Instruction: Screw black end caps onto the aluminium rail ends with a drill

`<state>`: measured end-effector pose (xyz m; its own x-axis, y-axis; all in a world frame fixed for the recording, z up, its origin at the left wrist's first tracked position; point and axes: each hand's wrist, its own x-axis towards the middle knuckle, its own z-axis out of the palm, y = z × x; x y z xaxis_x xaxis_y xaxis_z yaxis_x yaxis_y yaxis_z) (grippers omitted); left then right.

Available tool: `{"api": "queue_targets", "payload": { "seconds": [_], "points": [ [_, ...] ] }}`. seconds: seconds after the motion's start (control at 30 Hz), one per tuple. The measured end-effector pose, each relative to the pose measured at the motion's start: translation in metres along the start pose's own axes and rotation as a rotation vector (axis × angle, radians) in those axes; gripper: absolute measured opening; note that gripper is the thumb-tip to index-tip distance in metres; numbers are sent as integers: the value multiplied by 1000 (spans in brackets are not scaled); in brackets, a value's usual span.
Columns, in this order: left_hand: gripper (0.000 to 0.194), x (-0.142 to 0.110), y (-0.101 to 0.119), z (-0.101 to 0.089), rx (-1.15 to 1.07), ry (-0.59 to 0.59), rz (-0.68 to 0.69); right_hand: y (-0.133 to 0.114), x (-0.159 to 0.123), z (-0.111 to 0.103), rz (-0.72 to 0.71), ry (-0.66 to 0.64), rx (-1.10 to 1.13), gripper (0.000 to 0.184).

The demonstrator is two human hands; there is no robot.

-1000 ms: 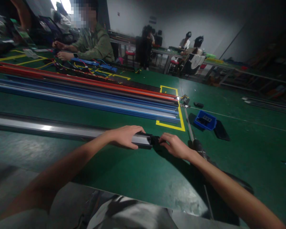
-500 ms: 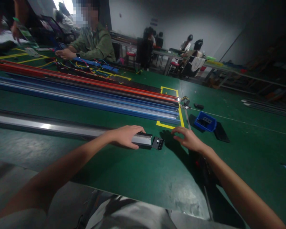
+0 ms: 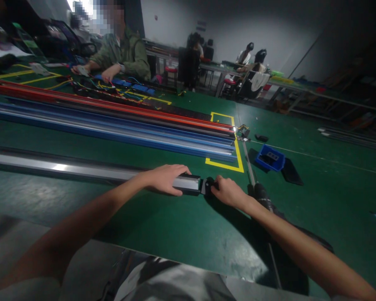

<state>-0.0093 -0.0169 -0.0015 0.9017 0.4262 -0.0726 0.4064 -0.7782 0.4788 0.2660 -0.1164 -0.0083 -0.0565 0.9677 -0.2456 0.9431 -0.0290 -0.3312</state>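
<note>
A long black metal profile (image 3: 90,169) with a pale, shiny channel runs in from the left across the green table. Near its right end my left hand (image 3: 166,179) grips it from above, thumb on the near side and fingers over the far side. Right at that end is a small black end cap (image 3: 206,186), its plate close against the profile; I cannot tell whether it is inserted. My right hand (image 3: 230,191) is closed on the cap's outer side, its fingertips partly hiding the cap.
Blue profiles (image 3: 163,142) and a red profile (image 3: 138,109) lie beyond, ending inside yellow tape (image 3: 225,166). A blue bin (image 3: 270,159) with small parts stands to the right, beside a black flat piece (image 3: 292,171). A black tool (image 3: 260,195) lies near my right forearm. Across the table a person (image 3: 122,54) handles wiring.
My right hand has moved left and closed on the black end cap. My left hand has stayed on the profile. The person opposite has moved their hands apart over the wiring.
</note>
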Motion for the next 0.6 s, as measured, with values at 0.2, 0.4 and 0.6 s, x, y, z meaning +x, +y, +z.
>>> {"api": "queue_targets", "payload": {
  "seconds": [0.2, 0.4, 0.6],
  "points": [
    [68, 0, 2, 0, 11, -9, -2, 23, 3, -19, -4, -6, 152, 14],
    [67, -1, 5, -3, 20, -8, -13, 47, -6, -23, -136, 418, 242, 16],
    [67, -1, 6, -2, 23, -1, -14, 49, -19, 0, -526, 338, -44, 41]
  ]
}}
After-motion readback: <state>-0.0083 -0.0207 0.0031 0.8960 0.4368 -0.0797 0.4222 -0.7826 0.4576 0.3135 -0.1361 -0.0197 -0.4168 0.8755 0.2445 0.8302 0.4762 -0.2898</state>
